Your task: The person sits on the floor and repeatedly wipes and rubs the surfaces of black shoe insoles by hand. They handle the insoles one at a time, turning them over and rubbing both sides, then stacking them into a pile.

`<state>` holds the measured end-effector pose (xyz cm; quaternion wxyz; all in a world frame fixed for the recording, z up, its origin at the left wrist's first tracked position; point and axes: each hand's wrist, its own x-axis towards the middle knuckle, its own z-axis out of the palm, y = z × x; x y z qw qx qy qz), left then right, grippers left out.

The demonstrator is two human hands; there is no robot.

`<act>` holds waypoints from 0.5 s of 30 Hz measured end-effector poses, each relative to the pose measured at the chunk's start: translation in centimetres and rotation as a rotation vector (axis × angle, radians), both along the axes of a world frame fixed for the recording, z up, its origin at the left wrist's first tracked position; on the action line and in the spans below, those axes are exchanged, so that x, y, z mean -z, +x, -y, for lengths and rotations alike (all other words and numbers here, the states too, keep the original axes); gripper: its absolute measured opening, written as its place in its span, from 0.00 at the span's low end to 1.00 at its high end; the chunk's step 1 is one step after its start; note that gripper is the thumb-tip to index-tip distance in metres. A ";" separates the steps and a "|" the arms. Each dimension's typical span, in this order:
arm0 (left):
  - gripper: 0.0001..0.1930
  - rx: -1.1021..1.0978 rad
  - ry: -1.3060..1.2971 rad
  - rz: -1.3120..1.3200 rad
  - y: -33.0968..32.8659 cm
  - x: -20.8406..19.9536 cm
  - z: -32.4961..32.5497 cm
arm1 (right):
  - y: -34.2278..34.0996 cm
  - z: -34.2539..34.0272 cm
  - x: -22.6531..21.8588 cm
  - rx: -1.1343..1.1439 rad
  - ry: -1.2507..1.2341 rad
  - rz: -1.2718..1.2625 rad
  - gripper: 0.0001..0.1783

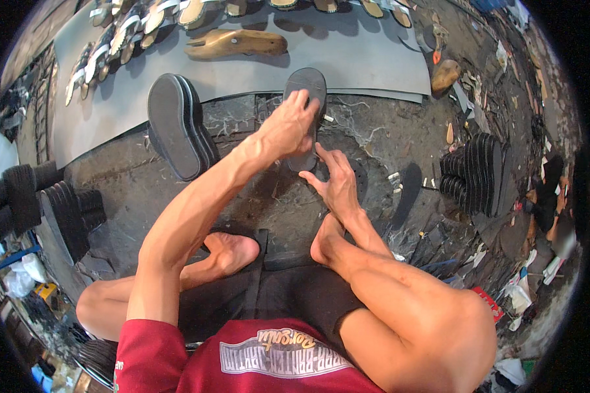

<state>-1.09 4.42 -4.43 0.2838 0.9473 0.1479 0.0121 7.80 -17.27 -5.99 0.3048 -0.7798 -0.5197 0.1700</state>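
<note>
Maroon shirt (196, 367), knit cloth with a pale printed panel, at the near edge; bare left foot (236, 252) and bent bare legs beyond it.

Left hand (292, 124): laid across the upper face of a black sole (308, 78), fingers half bent; whether they pinch anything cannot be told. Right hand (339, 183): thumb and forefinger parted, gripping nothing visible, at the sole's near end; contact uncertain.

Sole in work: centre, lying flat, long and round-ended, matt, its far end overlapping the near edge of a smooth grey sheet (373, 62).

Stage, as judged: this sole has its outline complete; no strap shows on it. Left over, outside the hands: a set of thick black soles (170, 124) at left, leaning together, pale lines along their layered edges; a ridged black stack (472, 173) at right; a further dark stack (65, 216) at far left. Progress across the whole lot cannot be told.

Also listed: one thin dark sole-shaped piece (408, 193), flat on the rough, stained floor (131, 209), small white scraps (396, 183) beside it; a polished brown wooden last (236, 43) on the sheet; a second wooden last (446, 75) right of it; sandals (154, 16) with white straps, ranked along the far side.
</note>
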 end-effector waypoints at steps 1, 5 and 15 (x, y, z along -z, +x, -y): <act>0.56 0.061 0.046 -0.104 -0.3 -0.5 0.5 | 0.0 0.1 0.1 -0.005 0.003 -0.025 0.41; 0.43 0.039 0.319 -0.114 0.0 0.3 3.2 | 3.1 -0.7 -2.4 -0.085 -0.098 -0.172 0.31; 0.35 0.059 0.533 -0.487 4.4 -0.9 7.3 | 18.3 -13.6 -4.0 -0.164 -0.058 -0.487 0.29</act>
